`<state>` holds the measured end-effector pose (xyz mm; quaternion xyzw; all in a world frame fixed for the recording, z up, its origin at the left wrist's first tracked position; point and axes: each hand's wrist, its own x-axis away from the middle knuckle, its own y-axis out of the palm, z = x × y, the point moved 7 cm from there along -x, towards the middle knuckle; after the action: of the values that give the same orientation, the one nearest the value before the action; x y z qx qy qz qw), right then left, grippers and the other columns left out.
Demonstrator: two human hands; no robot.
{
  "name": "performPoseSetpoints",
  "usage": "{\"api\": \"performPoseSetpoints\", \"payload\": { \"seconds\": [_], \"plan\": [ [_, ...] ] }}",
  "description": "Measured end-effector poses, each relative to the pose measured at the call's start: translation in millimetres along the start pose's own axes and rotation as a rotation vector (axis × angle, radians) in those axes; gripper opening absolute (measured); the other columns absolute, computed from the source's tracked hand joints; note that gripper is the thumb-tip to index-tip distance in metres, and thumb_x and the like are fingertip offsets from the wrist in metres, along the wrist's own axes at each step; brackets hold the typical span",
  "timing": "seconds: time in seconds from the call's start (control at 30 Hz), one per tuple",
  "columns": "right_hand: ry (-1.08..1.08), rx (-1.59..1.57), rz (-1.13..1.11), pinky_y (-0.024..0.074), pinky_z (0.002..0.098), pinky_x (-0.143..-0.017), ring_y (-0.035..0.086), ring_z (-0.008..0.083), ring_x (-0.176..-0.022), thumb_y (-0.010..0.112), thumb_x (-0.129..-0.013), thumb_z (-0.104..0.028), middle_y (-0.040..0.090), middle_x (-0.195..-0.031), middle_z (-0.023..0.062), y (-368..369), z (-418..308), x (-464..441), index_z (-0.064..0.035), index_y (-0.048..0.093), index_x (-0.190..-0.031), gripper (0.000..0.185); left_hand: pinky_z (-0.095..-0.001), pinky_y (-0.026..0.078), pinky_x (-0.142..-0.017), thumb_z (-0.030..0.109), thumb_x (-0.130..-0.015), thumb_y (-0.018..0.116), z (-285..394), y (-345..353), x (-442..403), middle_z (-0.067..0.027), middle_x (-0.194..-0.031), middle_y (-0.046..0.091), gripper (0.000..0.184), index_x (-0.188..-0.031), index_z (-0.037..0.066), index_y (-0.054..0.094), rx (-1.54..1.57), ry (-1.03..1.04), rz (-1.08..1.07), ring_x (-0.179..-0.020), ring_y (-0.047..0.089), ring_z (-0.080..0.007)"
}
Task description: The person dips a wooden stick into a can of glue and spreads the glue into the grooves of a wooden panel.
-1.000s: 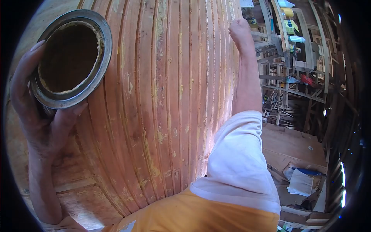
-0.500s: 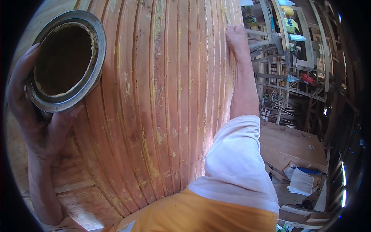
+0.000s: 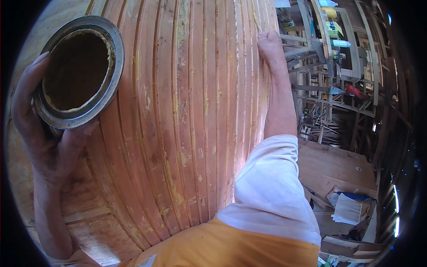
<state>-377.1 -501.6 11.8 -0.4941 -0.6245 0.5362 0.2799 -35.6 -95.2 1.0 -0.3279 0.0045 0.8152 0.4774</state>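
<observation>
- Metal can (image 3: 118, 62), round, open mouth facing the wearer: gripped in the left hand (image 3: 46, 149), which is partly open and curved around the can's side, fingers and thumb apart; a pale, rough crust lines the inner rim, and the interior is dark.
- Right hand (image 3: 270, 46): closed, at the end of the extended arm, beside the far edge of the planked surface (image 3: 195, 111); whether it grips anything cannot be told from here.
- Planked surface: reddish-brown wooden strips side by side, grooves between them, with yellowish streaks and smears along the grooves and faces.
- Clothing: white sleeve (image 3: 271, 178) above an orange shirt body (image 3: 227, 244).
- Surroundings, on the wearer's right: wooden framework with a pale bottle (image 3: 340, 43), a yellow container (image 3: 329, 12) and a red object (image 3: 354, 91); lower down, a brown board (image 3: 333, 167) and white papers (image 3: 347, 209).
</observation>
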Motion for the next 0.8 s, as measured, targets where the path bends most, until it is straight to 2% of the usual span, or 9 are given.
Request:
{"api": "performPoseSetpoints", "payload": {
  "seconds": [0.13,0.23,0.33,0.43,0.53,0.63,0.73,0.8],
  "plan": [
    [0.024,0.148,-0.011,0.0518,0.0411,-0.074,0.066,0.0306,-0.076,0.057,-0.09,-0.027,0.065,-0.079,0.0273,0,8,-3,0.0076,0.062,-0.083,0.036,-0.0418,0.036,-0.114,0.023,-0.081,0.081,2,0,0,-0.0165,-0.146,0.045,0.084,-0.149,0.004,0.035,-0.023,-0.007,0.005,-0.135,0.047,-0.0283],
    [0.078,0.069,-0.033,0.0519,0.0419,-0.076,0.067,0.0363,-0.078,0.057,-0.089,-0.028,0.066,-0.082,0.029,4,17,-11,0.0082,0.065,-0.087,0.037,-0.0415,0.036,-0.114,0.023,-0.081,0.081,2,0,0,-0.0161,-0.146,0.045,0.084,-0.149,0.003,0.036,-0.018,-0.014,0.006,-0.135,0.047,-0.0281],
    [-0.026,0.178,-0.04,0.0515,0.0426,-0.078,0.067,0.04,-0.082,0.056,-0.089,-0.029,0.066,-0.086,0.0308,11,16,-32,0.0076,0.067,-0.091,0.039,-0.0414,0.036,-0.114,0.024,-0.081,0.081,1,0,-1,-0.0159,-0.145,0.045,0.084,-0.149,0.003,0.036,-0.01,-0.002,-0.006,-0.135,0.047,-0.0281],
    [0.013,0.087,-0.123,0.0512,0.0431,-0.078,0.067,0.0416,-0.083,0.055,-0.091,-0.031,0.066,-0.087,0.0312,11,12,-26,0.0069,0.069,-0.093,0.04,-0.0414,0.036,-0.114,0.024,-0.081,0.081,1,0,-1,-0.0158,-0.146,0.045,0.084,-0.149,0.003,0.036,0.001,-0.003,-0.006,-0.135,0.047,-0.028],
    [0.017,0.229,-0.072,0.0512,0.0434,-0.075,0.068,0.0387,-0.081,0.054,-0.094,-0.033,0.066,-0.086,0.0311,6,13,-10,0.0063,0.069,-0.092,0.042,-0.0415,0.037,-0.114,0.024,-0.081,0.081,3,-1,-1,-0.016,-0.146,0.045,0.084,-0.149,0.003,0.036,-0.047,0.001,0.007,-0.135,0.047,-0.028],
    [0.095,0.073,-0.096,0.0513,0.0436,-0.074,0.068,0.0374,-0.077,0.053,-0.096,-0.035,0.066,-0.083,0.0311,10,25,-18,0.008,0.068,-0.091,0.045,-0.0418,0.037,-0.114,0.024,-0.08,0.082,1,0,0,-0.0165,-0.146,0.046,0.085,-0.149,0.003,0.036,-0.007,-0.009,0.011,-0.135,0.047,-0.0283],
    [0.1,0.018,-0.085,0.0512,0.0427,-0.073,0.068,0.0328,-0.074,0.053,-0.098,-0.035,0.067,-0.079,0.0283,20,43,-48,0.0098,0.068,-0.093,0.048,-0.0421,0.037,-0.114,0.023,-0.08,0.082,-2,0,0,-0.017,-0.145,0.046,0.086,-0.149,0.004,0.036,0.033,-0.026,0.005,-0.135,0.048,-0.0286],
    [0.105,-0.016,-0.073,0.051,0.0421,-0.072,0.067,0.0298,-0.073,0.053,-0.098,-0.035,0.067,-0.077,0.0257,18,38,-35,0.0117,0.067,-0.094,0.049,-0.0422,0.037,-0.114,0.022,-0.079,0.082,-1,-1,0,-0.0171,-0.146,0.046,0.086,-0.149,0.004,0.035,0.021,-0.022,0.005,-0.135,0.048,-0.0287]
  ]
}}
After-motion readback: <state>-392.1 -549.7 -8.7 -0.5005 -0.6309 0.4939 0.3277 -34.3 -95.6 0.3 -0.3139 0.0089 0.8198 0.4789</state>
